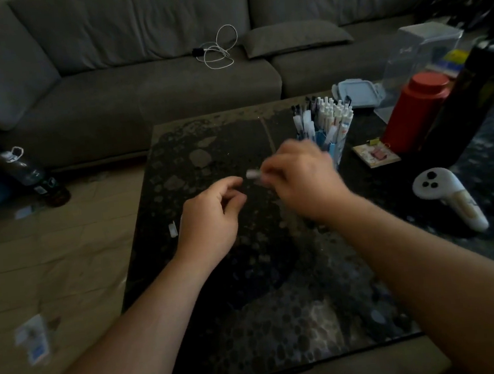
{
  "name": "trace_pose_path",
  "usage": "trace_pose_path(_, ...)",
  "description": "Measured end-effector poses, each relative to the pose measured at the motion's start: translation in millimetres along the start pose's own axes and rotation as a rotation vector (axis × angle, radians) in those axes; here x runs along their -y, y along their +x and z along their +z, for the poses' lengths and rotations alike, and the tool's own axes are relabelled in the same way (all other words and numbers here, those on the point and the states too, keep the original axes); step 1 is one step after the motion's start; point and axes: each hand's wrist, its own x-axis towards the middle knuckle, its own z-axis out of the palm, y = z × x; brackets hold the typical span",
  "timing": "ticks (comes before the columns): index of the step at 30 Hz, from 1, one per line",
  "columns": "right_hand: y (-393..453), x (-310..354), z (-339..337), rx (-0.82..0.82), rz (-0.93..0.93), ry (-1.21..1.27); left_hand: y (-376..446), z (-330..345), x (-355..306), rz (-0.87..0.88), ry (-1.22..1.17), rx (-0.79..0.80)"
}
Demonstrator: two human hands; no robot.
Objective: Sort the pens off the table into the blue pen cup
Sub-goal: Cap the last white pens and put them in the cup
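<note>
My right hand point(302, 178) hovers over the middle of the dark table point(250, 292) and grips a pen point(253, 174); only its pale tip shows left of the fingers, blurred. Just behind that hand stands the blue pen cup point(330, 145), packed with several white and dark pens point(327, 112). My left hand point(212, 217) is a little left of the pen tip, fingers loosely curled, holding nothing. A small white cap-like piece point(173, 229) lies on the table by the left wrist.
A red canister point(413, 110), a tall black bottle point(466, 99), a white controller point(449, 197), a small card with a clip point(375, 154) and a lidded box point(357, 93) crowd the table's right side. A grey sofa point(169, 82) runs behind. A bottle point(37, 180) stands on the floor at left.
</note>
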Motion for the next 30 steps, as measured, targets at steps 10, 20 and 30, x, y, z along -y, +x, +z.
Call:
trace_pose_path(10, 22, -44, -69, -0.7, 0.473, 0.537, -4, 8, -1, 0.013, 0.009, 0.053)
trace_pose_path(20, 20, -65, -26, -0.267, 0.545, 0.094, -6, 9, -4, 0.04, 0.036, 0.095)
trace_pose_path(30, 14, -60, -27, -0.263, 0.556, 0.192, -8, 11, -7, 0.115, 0.129, 0.228)
